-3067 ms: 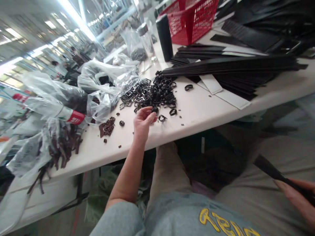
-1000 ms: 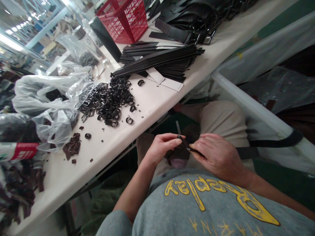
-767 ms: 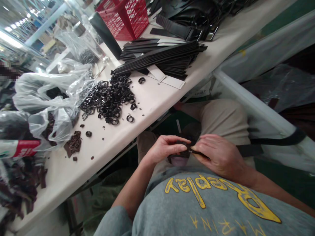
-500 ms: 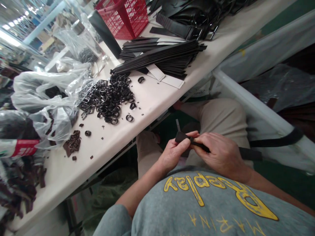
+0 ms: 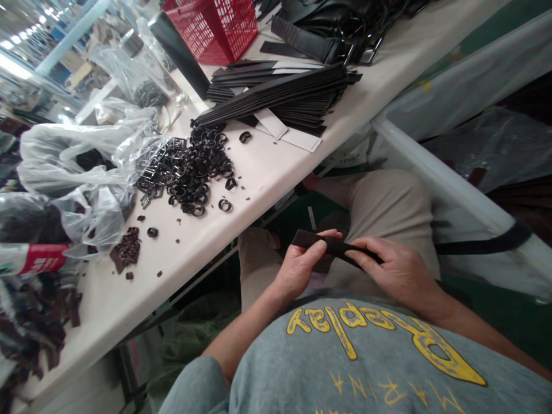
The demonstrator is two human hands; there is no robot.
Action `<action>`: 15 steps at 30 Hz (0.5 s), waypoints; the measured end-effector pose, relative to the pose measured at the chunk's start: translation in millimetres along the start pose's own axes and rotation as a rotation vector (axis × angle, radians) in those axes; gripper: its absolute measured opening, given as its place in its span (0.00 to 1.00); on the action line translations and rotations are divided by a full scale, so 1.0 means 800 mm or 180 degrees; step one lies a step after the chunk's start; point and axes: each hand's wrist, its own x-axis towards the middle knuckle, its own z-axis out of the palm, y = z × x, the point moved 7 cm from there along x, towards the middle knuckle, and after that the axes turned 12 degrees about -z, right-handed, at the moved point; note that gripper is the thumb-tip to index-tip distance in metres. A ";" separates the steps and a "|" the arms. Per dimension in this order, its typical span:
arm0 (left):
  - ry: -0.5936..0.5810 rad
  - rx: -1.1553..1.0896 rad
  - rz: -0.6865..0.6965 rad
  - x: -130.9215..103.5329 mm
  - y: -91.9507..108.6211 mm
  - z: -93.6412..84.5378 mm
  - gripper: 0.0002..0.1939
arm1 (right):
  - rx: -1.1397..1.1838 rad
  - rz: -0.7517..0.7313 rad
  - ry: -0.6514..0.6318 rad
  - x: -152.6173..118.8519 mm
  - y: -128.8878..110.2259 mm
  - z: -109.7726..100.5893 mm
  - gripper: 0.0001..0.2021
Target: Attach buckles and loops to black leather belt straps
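Note:
A flat black belt strap lies across my lap, held between both hands. My left hand pinches it near its left end, thumb on top, and a short square-cut end sticks out past the thumb. My right hand grips the strap farther along with thumb and fingers. The part beyond the right hand is mostly hidden. On the table left of my hands lies a pile of black belt loops, mixed with small metal buckle frames.
A white table runs diagonally on the left. It bears stacked black straps, buckled belts, a red basket, plastic bags and brown loops. A pale rail slants along my right side.
The strap now lies straighter and flatter, its end reaching farther left past my left thumb. My right hand has loosened from a tight, bunched grip to a lighter one.

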 end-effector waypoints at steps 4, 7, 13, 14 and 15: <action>-0.0090 0.0162 -0.0246 0.002 -0.014 0.009 0.25 | 0.0350 0.0146 -0.0021 0.006 0.002 -0.001 0.09; 0.0480 0.0137 0.0001 0.005 0.002 -0.017 0.22 | 0.0266 0.0259 -0.0092 0.004 0.014 -0.006 0.11; 0.0736 0.0148 0.0139 0.002 0.031 -0.038 0.23 | 0.0012 0.0157 -0.0051 -0.007 0.027 -0.006 0.13; 0.0703 0.0103 0.0095 0.002 0.030 -0.036 0.25 | -0.0087 0.0097 0.0047 -0.007 0.026 -0.006 0.16; 0.0654 0.0044 0.0048 0.003 0.027 -0.033 0.26 | -0.0172 -0.0014 0.0047 -0.005 0.023 -0.002 0.19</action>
